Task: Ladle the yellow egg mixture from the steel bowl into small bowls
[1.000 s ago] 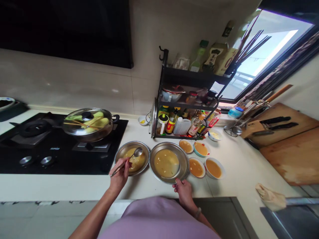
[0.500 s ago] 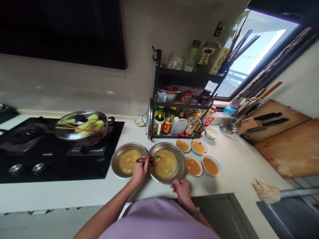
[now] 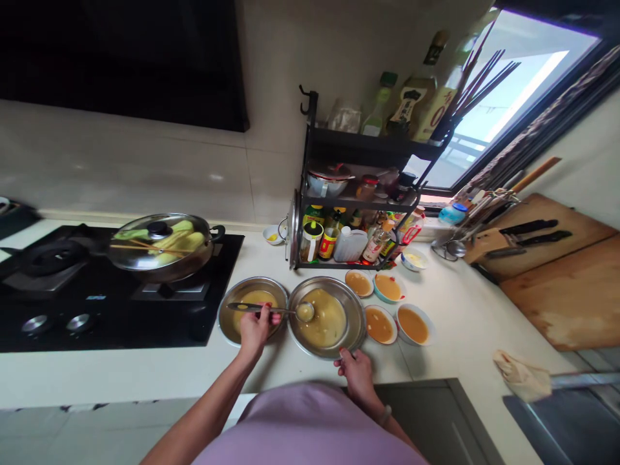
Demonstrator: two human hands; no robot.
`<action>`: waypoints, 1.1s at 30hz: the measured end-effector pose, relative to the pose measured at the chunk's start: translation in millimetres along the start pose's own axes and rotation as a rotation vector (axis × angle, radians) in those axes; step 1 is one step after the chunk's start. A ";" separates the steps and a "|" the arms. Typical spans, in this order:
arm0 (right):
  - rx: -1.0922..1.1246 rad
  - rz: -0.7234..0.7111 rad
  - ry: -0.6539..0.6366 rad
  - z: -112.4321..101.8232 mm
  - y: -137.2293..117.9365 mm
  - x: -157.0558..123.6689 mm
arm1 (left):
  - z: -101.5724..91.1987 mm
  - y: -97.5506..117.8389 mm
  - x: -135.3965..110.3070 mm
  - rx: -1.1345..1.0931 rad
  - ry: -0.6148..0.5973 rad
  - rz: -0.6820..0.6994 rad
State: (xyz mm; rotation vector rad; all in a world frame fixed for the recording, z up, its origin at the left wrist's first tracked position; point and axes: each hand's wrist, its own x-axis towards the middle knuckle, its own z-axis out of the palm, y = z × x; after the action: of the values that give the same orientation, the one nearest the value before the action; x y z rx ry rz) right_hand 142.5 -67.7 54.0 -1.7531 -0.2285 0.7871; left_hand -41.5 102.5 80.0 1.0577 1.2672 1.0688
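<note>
The left hand (image 3: 256, 329) pinches a ladle (image 3: 305, 312) by its handle above the left basin (image 3: 225, 326), the scoop end over the right basin (image 3: 359, 310). The right hand (image 3: 356, 371) pinches that basin's rim toward the counter's (image 3: 145, 378) front edge. Four filled bowls (image 3: 431, 334) stand just rightward; a rack (image 3: 361, 142) stands near the back edge.

A kitchen: stove (image 3: 145, 329), lidded pan (image 3: 162, 248), knives (image 3: 529, 227) (and a seasoning rack (image 3: 372, 143)).
</note>
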 end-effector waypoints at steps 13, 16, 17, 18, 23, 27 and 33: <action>0.025 0.005 -0.014 -1.0 6.3 3.7 | -66.4 29.6 2.5 0.093 0.225 0.137; 0.042 0.006 -0.010 -0.7 5.5 3.5 | -80.2 27.1 1.2 0.323 0.251 0.300; 0.042 0.006 -0.010 -0.5 4.8 3.3 | -83.2 25.8 -0.1 0.397 0.236 0.373; 0.036 0.007 -0.011 -0.4 4.2 3.0 | -85.3 24.6 -1.7 0.456 0.207 0.450; 0.021 0.009 -0.012 -0.1 2.8 2.7 | -85.2 21.0 -9.5 0.582 0.048 0.800; 0.031 0.006 -0.015 -0.1 3.0 3.2 | -71.6 18.5 -13.1 0.511 0.045 0.827; 0.023 0.009 -0.019 -0.1 0.1 2.4 | -26.1 11.1 -15.3 0.327 -0.068 0.685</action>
State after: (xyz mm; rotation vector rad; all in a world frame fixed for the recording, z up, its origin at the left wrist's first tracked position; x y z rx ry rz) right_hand 144.4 -66.5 52.9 -1.7268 -0.2238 0.8100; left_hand -68.0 89.9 93.1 1.8448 1.0618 1.3340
